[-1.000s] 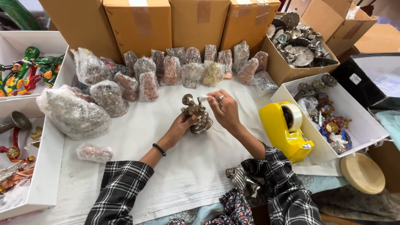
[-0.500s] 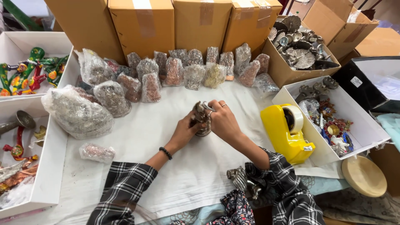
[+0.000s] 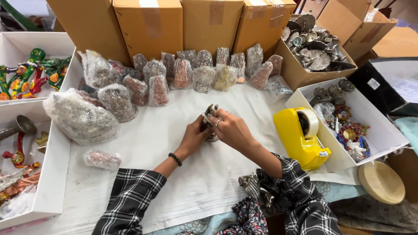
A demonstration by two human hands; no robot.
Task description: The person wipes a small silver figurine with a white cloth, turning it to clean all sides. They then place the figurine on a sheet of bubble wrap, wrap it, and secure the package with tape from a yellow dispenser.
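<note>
White paper table with brown boxes behind | your left hand and right hand are both closing round one small metal figurine mid-table | wrapped figurines are lining up behind, unwrapped ones waiting in open box | yellow tape dispenser sitting beside.

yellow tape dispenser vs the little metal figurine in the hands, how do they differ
The yellow tape dispenser is smooth bright plastic; the metal figurine is dull silver-grey and ornate. The dispenser is clearly larger; the figurine mostly disappears between the left hand and right hand. The dispenser stands untouched at the white cloth's right edge; the figurine is gripped by both hands, its base near the cloth. Both are over the same cloth.
</note>
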